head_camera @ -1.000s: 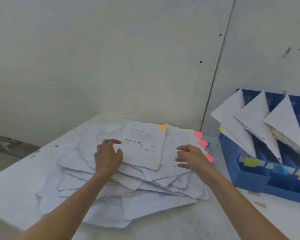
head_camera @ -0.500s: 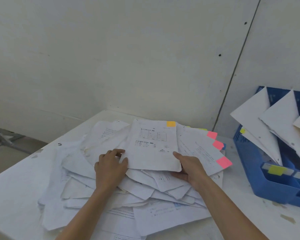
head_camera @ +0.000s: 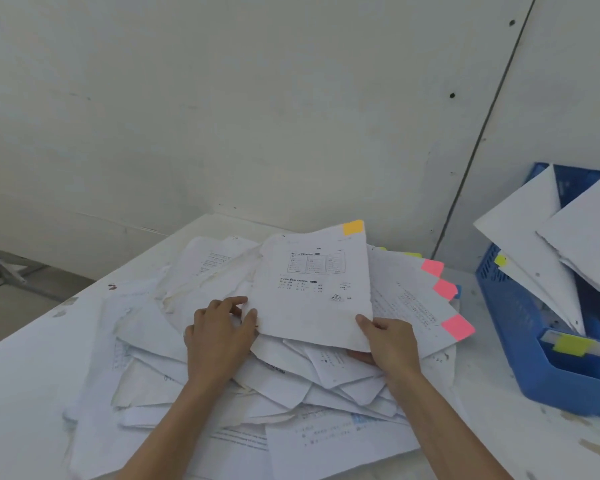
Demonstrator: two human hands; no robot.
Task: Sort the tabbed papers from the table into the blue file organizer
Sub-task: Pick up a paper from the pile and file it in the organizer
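One orange-tabbed sheet point(head_camera: 312, 299) between right hand point(head_camera: 392, 344) fingers; left hand point(head_camera: 218, 337) fingers loose alongside.

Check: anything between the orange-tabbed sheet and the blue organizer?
Nothing visible. Right hand pinches the orange-tabbed sheet by a corner; only flat pink-tabbed sheets and bare table lie between it and the blue file organizer.

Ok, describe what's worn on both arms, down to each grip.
Nothing worn: the left grip and right grip are ungloved, with no rings seen; both forearms are bare, no sleeves, watch or bands, as far as the frame shows.
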